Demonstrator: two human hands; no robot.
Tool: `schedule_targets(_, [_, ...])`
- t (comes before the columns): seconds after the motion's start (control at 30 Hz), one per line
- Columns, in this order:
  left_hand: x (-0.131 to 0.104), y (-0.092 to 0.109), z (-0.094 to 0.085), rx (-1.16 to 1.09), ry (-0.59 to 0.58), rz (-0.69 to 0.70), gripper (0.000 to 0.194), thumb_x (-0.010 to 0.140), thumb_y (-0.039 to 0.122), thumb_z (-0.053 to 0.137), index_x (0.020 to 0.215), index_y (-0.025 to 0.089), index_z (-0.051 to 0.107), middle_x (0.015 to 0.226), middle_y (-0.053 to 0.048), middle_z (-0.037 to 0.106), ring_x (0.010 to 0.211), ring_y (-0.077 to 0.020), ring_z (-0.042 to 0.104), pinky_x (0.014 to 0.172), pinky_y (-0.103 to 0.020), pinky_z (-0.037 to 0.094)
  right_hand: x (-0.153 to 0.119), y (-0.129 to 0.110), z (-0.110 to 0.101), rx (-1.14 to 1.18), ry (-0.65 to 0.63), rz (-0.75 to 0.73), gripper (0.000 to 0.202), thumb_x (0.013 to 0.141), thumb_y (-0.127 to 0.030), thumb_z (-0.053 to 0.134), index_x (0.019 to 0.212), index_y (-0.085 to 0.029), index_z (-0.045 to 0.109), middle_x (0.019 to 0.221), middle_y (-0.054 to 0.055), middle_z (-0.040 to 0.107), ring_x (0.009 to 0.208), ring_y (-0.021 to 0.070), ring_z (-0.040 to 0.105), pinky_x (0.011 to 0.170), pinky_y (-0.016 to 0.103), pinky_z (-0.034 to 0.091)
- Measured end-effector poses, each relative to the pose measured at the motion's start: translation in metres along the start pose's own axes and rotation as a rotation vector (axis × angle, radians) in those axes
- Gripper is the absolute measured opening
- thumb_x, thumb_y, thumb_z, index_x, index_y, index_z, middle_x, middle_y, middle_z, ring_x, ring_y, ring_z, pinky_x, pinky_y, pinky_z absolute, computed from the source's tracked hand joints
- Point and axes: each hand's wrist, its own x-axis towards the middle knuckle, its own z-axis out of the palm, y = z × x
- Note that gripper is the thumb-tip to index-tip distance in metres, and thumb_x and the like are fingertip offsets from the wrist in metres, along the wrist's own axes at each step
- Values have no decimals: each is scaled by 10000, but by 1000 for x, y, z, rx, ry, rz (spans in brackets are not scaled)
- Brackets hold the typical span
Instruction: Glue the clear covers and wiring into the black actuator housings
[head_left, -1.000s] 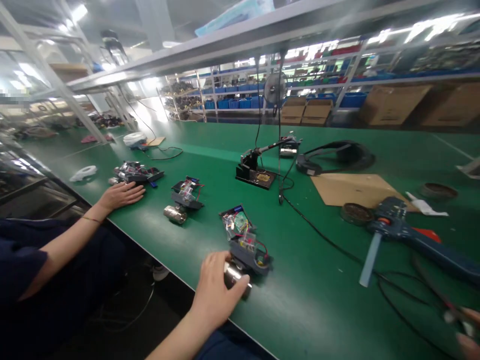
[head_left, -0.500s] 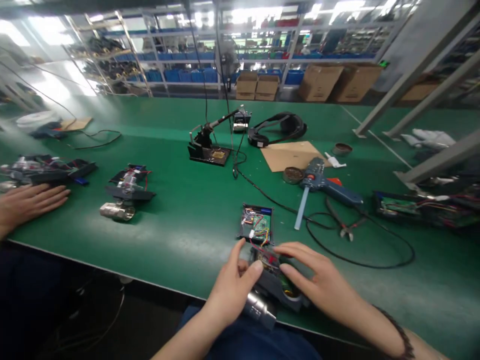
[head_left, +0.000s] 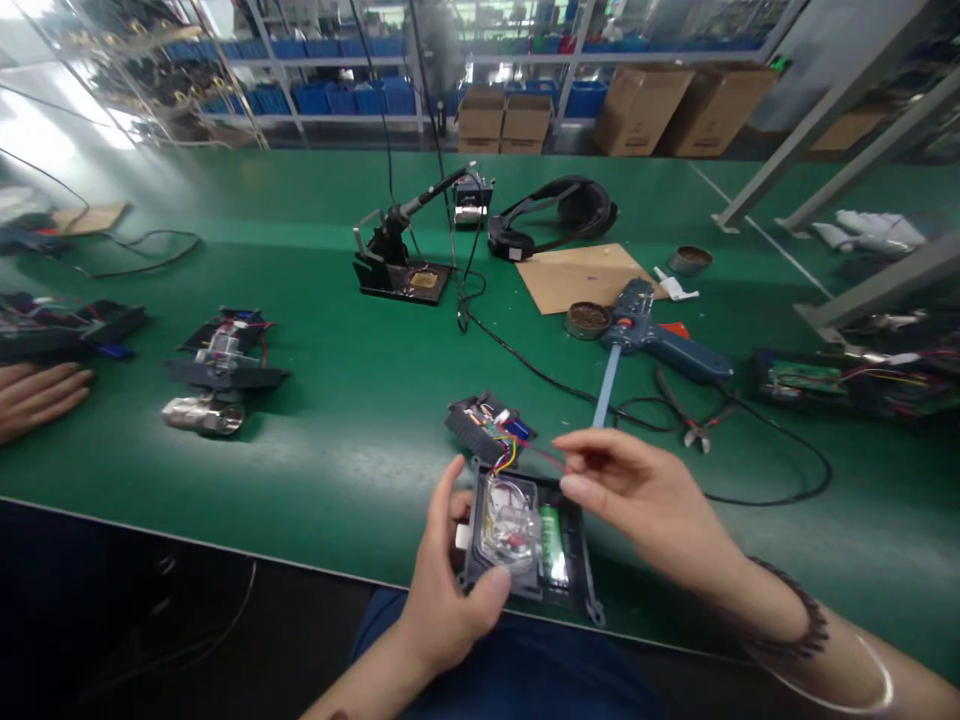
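Observation:
A dark open housing [head_left: 577, 560] with a clear-covered compartment and a green battery [head_left: 553, 545] lies at the table's front edge. My left hand [head_left: 450, 570] grips its left side, thumb on the near edge and fingers at the far left. My right hand [head_left: 637, 490] is above the housing's far right corner, thumb and index pinching a thin red wire [head_left: 546, 456]. Just beyond the housing, a tilted dark cover with a circuit board [head_left: 484, 425] is joined to it by coloured wires [head_left: 504, 457].
A glue gun [head_left: 645, 335], pliers [head_left: 694, 420] and a round tin [head_left: 587, 319] lie to the right. A soldering iron stand [head_left: 401, 275] is farther back. Another person's hand [head_left: 41, 400] rests at the left, near a unit with a metal valve [head_left: 206, 414].
The housing has turned and now shows its open inside. The cover has tilted over and shifted left. My right hand has closed on a wire. The camera view has shifted.

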Motion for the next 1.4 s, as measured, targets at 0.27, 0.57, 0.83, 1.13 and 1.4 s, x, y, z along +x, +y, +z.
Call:
schedule_targets(0.27, [-3, 8, -5, -3, -126, 19, 933, 737, 299, 601, 1484, 138, 67, 1242, -119, 580, 1068, -255, 605, 972, -374, 460, 5, -3, -14, -356, 375, -112, 318, 825, -272, 674, 1128, -211, 599, 1009, 71, 584, 817, 213, 581, 771, 369, 506])
schedule_targets(0.57, [-2, 9, -4, 114, -132, 94, 876, 740, 252, 577, 1468, 145, 102, 1272, -102, 579, 1163, -246, 568, 1016, -351, 442, -23, -45, 25, -527, -381, -368, 161, 1041, -261, 428, 1081, -162, 550, 941, 87, 604, 845, 204, 567, 740, 296, 505])
schedule_targets(0.83, [-3, 12, -4, 97, -132, 42, 912, 735, 292, 591, 1474, 124, 82, 1225, -128, 602, 1072, -263, 614, 941, -377, 487, 20, -52, 14, -223, -399, 9, 175, 958, -293, 548, 871, -164, 629, 768, 16, 584, 663, 149, 545, 586, 220, 445])
schedule_targets(1.13, [-6, 16, -7, -11, -141, -44, 917, 800, 399, 642, 1490, 186, 77, 1382, -129, 506, 1266, -293, 491, 1056, -415, 408, 10, -43, 21, -8, -7, 20, 170, 831, -194, 667, 997, -194, 635, 847, 8, 653, 563, 106, 595, 490, 167, 512])
schedule_targets(1.4, [-7, 9, -9, -65, -151, -75, 1067, 746, 540, 698, 1508, 192, 37, 1439, -170, 446, 1276, -339, 490, 1035, -432, 448, 11, -3, -34, -617, 243, -77, 197, 913, -366, 534, 1002, -215, 625, 930, 55, 662, 823, 216, 662, 766, 325, 576])
